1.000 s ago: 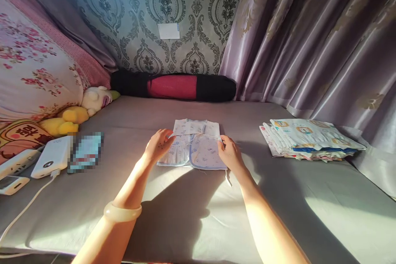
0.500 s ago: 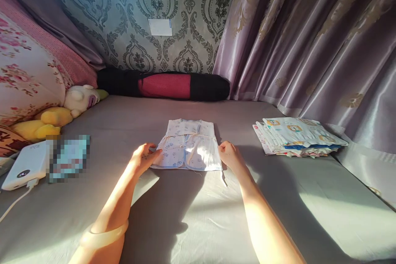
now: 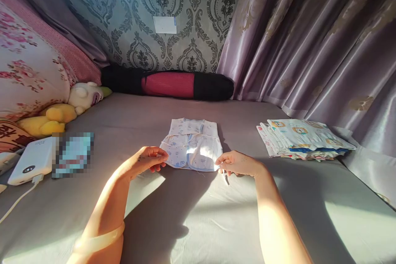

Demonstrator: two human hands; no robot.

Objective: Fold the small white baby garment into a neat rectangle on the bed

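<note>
Your left hand sits at the near left corner of the small baby garment, thumb and fingertips closed together on the hem there, so that corner is caught in a light pinch. Your right hand mirrors it at the near right corner, fingers curled and closed on the edge, with a thin tie trailing from the cloth just below it. Holding both lower corners this way keeps the hem taut and even between your hands.

The garment lies flat in the middle of the grey bed sheet, front panels closed and neck end pointing away from you toward the wall, which puts the whole piece square to you.

Off to your right, well apart from the garment, a stack of folded printed cloths rests near the curtain. On your left lie a white power bank with its cable and a yellow plush toy against the pillow; a black and red roll lies along the wall
</note>
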